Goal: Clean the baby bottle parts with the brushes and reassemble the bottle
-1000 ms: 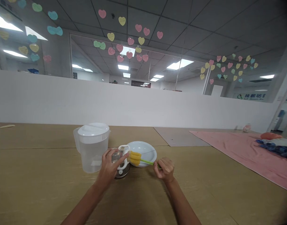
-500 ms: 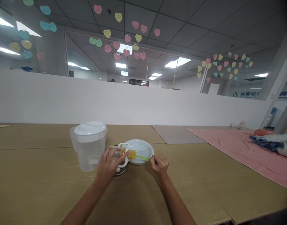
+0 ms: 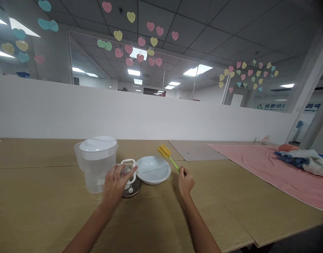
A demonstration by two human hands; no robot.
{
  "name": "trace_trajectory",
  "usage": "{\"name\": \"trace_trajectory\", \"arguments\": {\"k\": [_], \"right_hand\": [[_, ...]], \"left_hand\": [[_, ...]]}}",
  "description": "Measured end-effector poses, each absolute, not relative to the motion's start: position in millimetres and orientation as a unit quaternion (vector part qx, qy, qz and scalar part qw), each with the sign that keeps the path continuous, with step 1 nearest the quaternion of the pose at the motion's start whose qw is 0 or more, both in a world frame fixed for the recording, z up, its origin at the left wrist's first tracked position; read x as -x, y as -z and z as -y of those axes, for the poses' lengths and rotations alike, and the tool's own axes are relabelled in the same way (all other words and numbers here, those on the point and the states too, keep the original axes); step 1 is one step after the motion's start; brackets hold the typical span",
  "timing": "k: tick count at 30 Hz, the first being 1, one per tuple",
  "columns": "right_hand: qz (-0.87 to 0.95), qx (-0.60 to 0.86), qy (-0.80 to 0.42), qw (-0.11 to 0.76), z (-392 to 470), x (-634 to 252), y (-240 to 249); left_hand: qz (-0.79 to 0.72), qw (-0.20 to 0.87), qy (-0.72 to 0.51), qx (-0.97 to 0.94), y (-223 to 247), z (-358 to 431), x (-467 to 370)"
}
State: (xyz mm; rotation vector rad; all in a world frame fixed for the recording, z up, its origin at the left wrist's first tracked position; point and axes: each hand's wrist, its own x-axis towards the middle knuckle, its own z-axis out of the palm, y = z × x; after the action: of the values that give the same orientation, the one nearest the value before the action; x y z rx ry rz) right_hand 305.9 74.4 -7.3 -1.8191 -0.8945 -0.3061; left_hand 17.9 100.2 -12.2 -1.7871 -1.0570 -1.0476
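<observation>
My left hand is closed around a clear container, tipped sideways with its mouth towards the right; a white loop-shaped part surrounds its mouth end. Beneath it a dark round object with a small white knob lies on the table, partly covered. In my right hand is the green handle of a sponge brush. Its yellow sponge head points up and left, above the far right rim of a white dish, apart from the container.
A translucent lidded pitcher stands just left of my left hand. On the right, a pink cloth covers the table, with folded fabric and an orange-red item on it. A low white wall runs behind the brown table.
The yellow brush head has come out of the container's mouth and moved right and up with my right hand. My left hand, still on the container, has shifted slightly left.
</observation>
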Motion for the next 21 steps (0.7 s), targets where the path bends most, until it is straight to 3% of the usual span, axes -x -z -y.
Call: {"name": "trace_trajectory", "arguments": {"k": [4,12,21], "right_hand": [[0.364,0.792,0.036,0.488,-78,-304,11],[0.367,0.802,-0.013,0.471,-88,-307,26],[0.399,0.815,-0.055,0.416,-88,-305,25]], "left_hand": [[0.427,0.345,0.405,0.732,10,-96,-21],[0.420,0.008,0.537,0.732,8,-72,-44],[0.248,0.011,0.532,0.809,28,-55,-61]]}}
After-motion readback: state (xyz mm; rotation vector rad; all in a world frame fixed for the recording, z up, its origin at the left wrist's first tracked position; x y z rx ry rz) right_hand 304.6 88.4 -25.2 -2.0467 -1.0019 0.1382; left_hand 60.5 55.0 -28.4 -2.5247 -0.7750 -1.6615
